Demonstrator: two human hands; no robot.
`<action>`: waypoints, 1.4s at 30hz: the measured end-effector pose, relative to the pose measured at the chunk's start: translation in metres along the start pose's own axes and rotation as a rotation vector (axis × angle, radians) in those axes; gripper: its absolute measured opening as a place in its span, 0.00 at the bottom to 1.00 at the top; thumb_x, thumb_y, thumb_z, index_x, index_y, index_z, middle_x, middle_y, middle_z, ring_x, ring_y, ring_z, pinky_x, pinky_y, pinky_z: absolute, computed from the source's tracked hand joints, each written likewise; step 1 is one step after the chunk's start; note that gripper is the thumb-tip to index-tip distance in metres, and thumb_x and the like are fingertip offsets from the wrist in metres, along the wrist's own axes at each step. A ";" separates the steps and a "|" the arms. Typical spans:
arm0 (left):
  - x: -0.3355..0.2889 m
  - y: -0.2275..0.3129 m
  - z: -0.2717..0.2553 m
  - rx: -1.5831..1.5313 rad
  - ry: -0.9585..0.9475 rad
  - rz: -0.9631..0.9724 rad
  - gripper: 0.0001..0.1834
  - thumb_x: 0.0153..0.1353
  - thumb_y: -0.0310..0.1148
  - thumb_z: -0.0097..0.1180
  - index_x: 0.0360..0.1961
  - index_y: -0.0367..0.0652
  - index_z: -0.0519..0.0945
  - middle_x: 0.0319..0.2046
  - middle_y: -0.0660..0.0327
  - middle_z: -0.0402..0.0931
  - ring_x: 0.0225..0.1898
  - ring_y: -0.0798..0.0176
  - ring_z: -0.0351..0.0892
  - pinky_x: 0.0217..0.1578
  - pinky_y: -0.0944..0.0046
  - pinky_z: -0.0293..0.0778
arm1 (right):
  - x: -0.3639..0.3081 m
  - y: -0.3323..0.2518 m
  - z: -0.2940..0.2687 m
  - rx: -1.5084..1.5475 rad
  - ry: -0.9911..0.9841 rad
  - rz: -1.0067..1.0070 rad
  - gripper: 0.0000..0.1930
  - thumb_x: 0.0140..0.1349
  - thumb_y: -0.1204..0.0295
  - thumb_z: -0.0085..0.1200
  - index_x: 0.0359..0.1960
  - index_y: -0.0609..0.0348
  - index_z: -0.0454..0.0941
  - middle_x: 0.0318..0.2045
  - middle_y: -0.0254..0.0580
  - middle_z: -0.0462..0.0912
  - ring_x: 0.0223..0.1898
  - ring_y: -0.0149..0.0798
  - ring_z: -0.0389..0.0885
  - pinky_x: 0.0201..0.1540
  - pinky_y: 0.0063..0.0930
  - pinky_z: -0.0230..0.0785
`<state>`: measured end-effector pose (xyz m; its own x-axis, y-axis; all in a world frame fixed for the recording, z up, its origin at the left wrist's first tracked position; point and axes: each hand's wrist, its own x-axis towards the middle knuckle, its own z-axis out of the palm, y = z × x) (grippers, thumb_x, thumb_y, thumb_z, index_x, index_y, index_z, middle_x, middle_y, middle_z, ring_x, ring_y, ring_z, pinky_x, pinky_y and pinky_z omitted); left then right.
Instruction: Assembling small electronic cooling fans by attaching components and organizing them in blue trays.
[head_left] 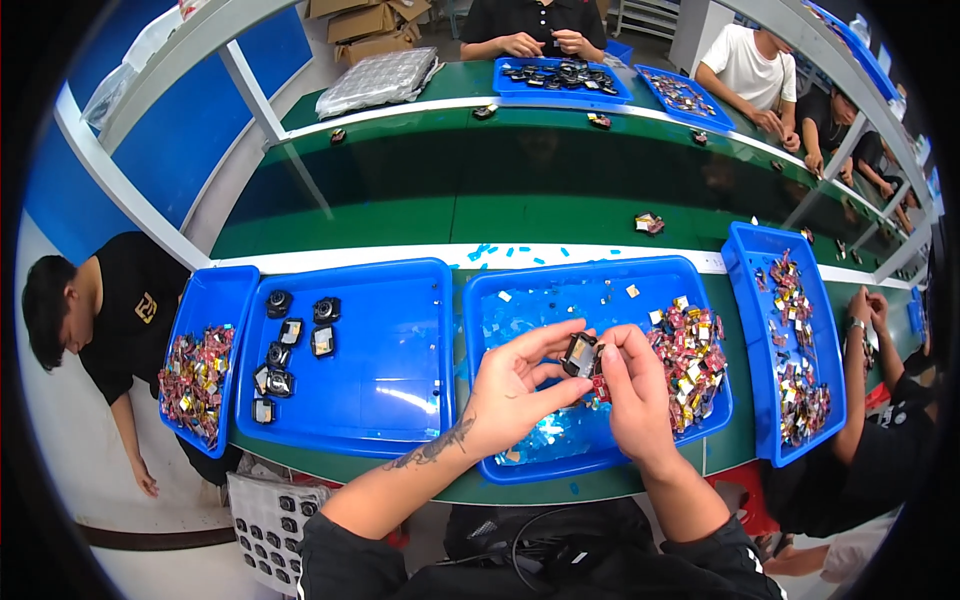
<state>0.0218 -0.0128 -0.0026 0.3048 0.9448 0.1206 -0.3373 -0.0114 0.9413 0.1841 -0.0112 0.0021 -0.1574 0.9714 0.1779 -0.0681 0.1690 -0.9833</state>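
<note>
My left hand point(520, 380) grips a small black camera housing point(580, 354) between thumb and fingers, with a pale, flat face turned toward me. At the housing's right edge, my right hand point(638, 400) pinches with thumb and forefinger; the exact part under the fingertips is hidden. Both hands are above a blue tray point(480, 300) strewn with shiny blue film scraps. A pile of small red circuit boards point(690, 365) with yellow and white parts fills that tray's right side. A few red pieces show just below the housing.
Left stands a blue tray point(400, 270) with several black camera units point(278, 355). Trays of circuit boards point(200, 380) point(795, 350) flank both ends. Beyond a white rail point(600, 252) runs a green conveyor belt point(380, 215). Co-workers sit opposite and right; another person point(130, 320) is at left.
</note>
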 end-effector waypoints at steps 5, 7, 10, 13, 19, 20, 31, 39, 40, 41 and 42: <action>0.000 -0.002 0.008 -0.099 0.143 -0.066 0.28 0.61 0.16 0.55 0.63 0.28 0.65 0.55 0.48 0.73 0.53 0.60 0.77 0.53 0.62 0.79 | -0.001 0.001 0.002 0.158 0.027 0.092 0.05 0.72 0.73 0.43 0.44 0.62 0.69 0.35 0.33 0.75 0.35 0.22 0.73 0.35 0.16 0.68; -0.001 -0.003 0.009 -0.080 0.164 -0.067 0.28 0.62 0.16 0.54 0.63 0.27 0.64 0.54 0.47 0.74 0.53 0.60 0.76 0.53 0.62 0.79 | -0.003 0.001 0.000 0.196 0.022 0.145 0.05 0.72 0.74 0.44 0.44 0.61 0.69 0.36 0.34 0.76 0.37 0.22 0.74 0.37 0.16 0.69; -0.002 -0.005 0.007 -0.035 0.180 -0.039 0.28 0.62 0.18 0.55 0.63 0.27 0.65 0.54 0.48 0.74 0.53 0.61 0.77 0.54 0.63 0.76 | -0.003 -0.002 -0.006 0.165 -0.071 0.127 0.03 0.68 0.78 0.50 0.40 0.64 0.73 0.40 0.36 0.77 0.41 0.24 0.77 0.37 0.17 0.71; 0.002 -0.004 0.001 -0.067 0.163 -0.035 0.26 0.65 0.20 0.54 0.64 0.29 0.66 0.54 0.50 0.75 0.54 0.63 0.76 0.54 0.64 0.75 | 0.003 -0.010 -0.020 -0.175 0.159 -0.153 0.04 0.59 0.83 0.58 0.36 0.66 0.79 0.36 0.40 0.79 0.35 0.28 0.80 0.35 0.19 0.74; -0.001 -0.008 -0.002 -0.082 -0.021 -0.105 0.25 0.65 0.19 0.53 0.63 0.32 0.67 0.55 0.52 0.75 0.54 0.64 0.76 0.56 0.65 0.74 | -0.002 -0.042 -0.012 -0.599 -0.031 -0.222 0.07 0.53 0.83 0.61 0.35 0.63 0.83 0.29 0.44 0.82 0.28 0.36 0.82 0.31 0.25 0.72; -0.002 -0.010 -0.002 -0.066 -0.034 -0.075 0.25 0.65 0.19 0.52 0.63 0.33 0.68 0.55 0.52 0.75 0.55 0.64 0.76 0.56 0.65 0.73 | -0.003 -0.040 -0.009 -0.601 -0.033 -0.214 0.07 0.53 0.83 0.61 0.35 0.63 0.83 0.29 0.44 0.82 0.28 0.36 0.82 0.31 0.25 0.72; -0.003 -0.014 0.001 -0.040 -0.060 -0.003 0.24 0.65 0.18 0.51 0.63 0.30 0.67 0.56 0.50 0.74 0.56 0.61 0.75 0.58 0.62 0.73 | -0.001 -0.037 -0.008 -0.739 0.030 -0.308 0.07 0.50 0.83 0.63 0.31 0.62 0.81 0.26 0.42 0.82 0.23 0.40 0.78 0.27 0.31 0.69; -0.004 -0.013 0.002 -0.048 -0.058 -0.049 0.24 0.65 0.18 0.51 0.62 0.30 0.67 0.55 0.48 0.74 0.56 0.59 0.75 0.58 0.62 0.74 | 0.001 -0.033 -0.008 -0.712 0.022 -0.248 0.05 0.51 0.81 0.63 0.29 0.60 0.82 0.25 0.41 0.81 0.23 0.39 0.77 0.27 0.30 0.68; -0.004 -0.013 0.002 -0.049 -0.058 -0.050 0.24 0.65 0.18 0.51 0.62 0.30 0.67 0.55 0.48 0.74 0.56 0.59 0.75 0.58 0.62 0.74 | 0.001 -0.033 -0.009 -0.714 0.018 -0.239 0.05 0.51 0.80 0.64 0.29 0.60 0.82 0.24 0.40 0.81 0.23 0.39 0.76 0.28 0.30 0.67; -0.004 -0.013 0.002 -0.034 -0.068 -0.042 0.24 0.65 0.18 0.51 0.63 0.30 0.67 0.55 0.48 0.74 0.56 0.59 0.75 0.58 0.61 0.74 | 0.001 -0.033 -0.009 -0.717 0.014 -0.230 0.05 0.51 0.79 0.64 0.29 0.59 0.82 0.24 0.40 0.80 0.23 0.38 0.76 0.29 0.30 0.66; -0.004 -0.014 0.002 -0.019 -0.077 -0.034 0.23 0.66 0.18 0.50 0.63 0.30 0.67 0.56 0.47 0.73 0.56 0.59 0.75 0.58 0.61 0.74 | 0.002 -0.033 -0.010 -0.717 0.015 -0.228 0.05 0.51 0.79 0.64 0.29 0.59 0.82 0.24 0.40 0.80 0.23 0.38 0.76 0.29 0.30 0.66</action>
<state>0.0268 -0.0165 -0.0152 0.3840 0.9164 0.1133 -0.3418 0.0271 0.9394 0.1963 -0.0130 0.0340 -0.2023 0.9005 0.3850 0.5613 0.4288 -0.7079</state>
